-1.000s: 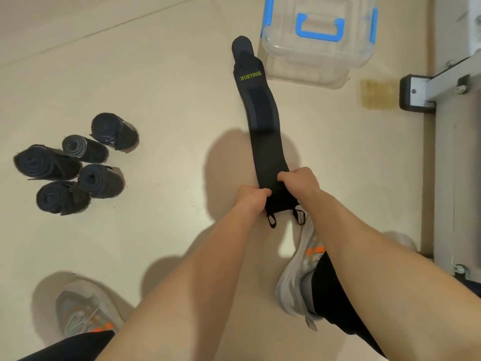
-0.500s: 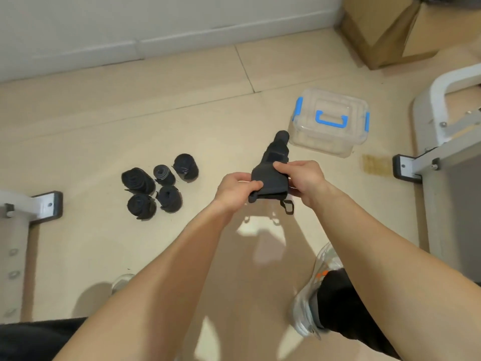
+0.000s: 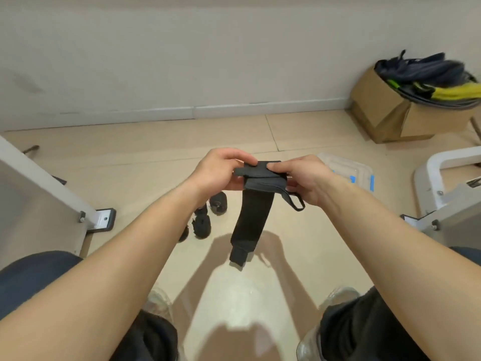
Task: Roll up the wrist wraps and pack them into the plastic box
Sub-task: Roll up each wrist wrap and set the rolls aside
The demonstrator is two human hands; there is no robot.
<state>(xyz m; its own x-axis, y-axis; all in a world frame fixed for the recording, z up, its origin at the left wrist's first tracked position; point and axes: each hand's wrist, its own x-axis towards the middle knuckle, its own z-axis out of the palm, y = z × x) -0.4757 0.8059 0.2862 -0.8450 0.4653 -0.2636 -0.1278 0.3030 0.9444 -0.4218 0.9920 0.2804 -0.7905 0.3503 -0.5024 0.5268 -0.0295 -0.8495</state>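
I hold a black wrist wrap (image 3: pixel 253 214) in the air at chest height. Its top end is folded over between my hands and the rest hangs straight down, with a thumb loop dangling at the right. My left hand (image 3: pixel 221 171) pinches the folded end from the left, and my right hand (image 3: pixel 299 178) pinches it from the right. Several rolled black wraps (image 3: pixel 208 217) lie on the floor below my left wrist, partly hidden by my forearm. The clear plastic box (image 3: pixel 356 173) with blue latches sits on the floor behind my right hand.
White metal frame legs stand at the left (image 3: pixel 99 220) and at the right (image 3: pixel 442 188). A cardboard box (image 3: pixel 390 113) holding dark and yellow gear sits against the wall at the far right. My shoes and knees fill the lower edge.
The wrap lay stretched on the floor a second ago; both hands have lifted it up, and its free end now hangs down. The view has tilted up toward the wall.
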